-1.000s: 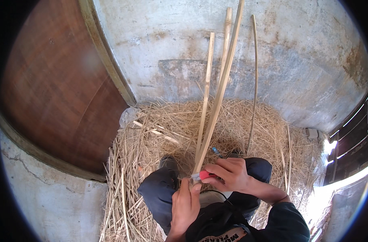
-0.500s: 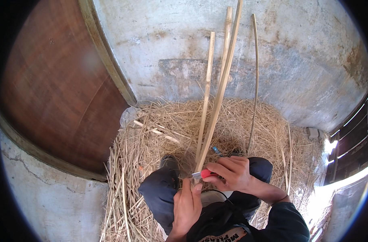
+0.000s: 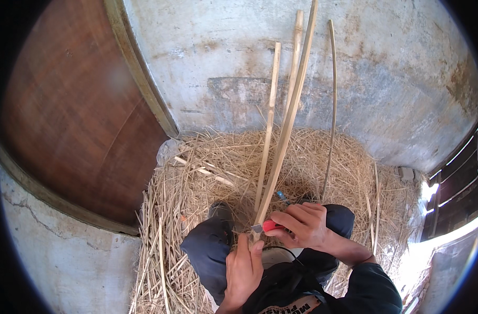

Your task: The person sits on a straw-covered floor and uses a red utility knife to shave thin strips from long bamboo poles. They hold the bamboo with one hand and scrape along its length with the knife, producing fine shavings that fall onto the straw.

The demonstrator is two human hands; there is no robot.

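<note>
Right hand (image 3: 304,225): fingers closed around the red handle of a knife (image 3: 271,225). Left hand (image 3: 243,269): gripping the lower end of a long pale wooden strip (image 3: 287,131) between thumb and forefinger. From my station I read the head view in descending order of size.

The grey, stained wall (image 3: 390,89) spans the far side. The brown door (image 3: 76,115) occupies the left, bordered by a wooden frame (image 3: 143,70). Dry straw (image 3: 349,162) covers the ground below the wall and around the seated person, whose knees, in dark trousers (image 3: 203,251), are set apart with both hands between them.

I locate the long strip at centre: it slants up and away from the left hand, and its top passes out of view at the upper edge. A shorter strip (image 3: 272,99) stands just beside it on the left. A jointed stick (image 3: 297,42) passes behind it. A thin, slightly bowed stick (image 3: 332,83) stands apart on the right. Several pale sticks (image 3: 214,177) lie on the straw near the door.

The knife blade (image 3: 257,228) lies across the strip just above the left fingertips; I cannot determine how deep its edge sits. A small blue object (image 3: 282,195) rests beyond the right hand; its kind is unclear to me.
</note>
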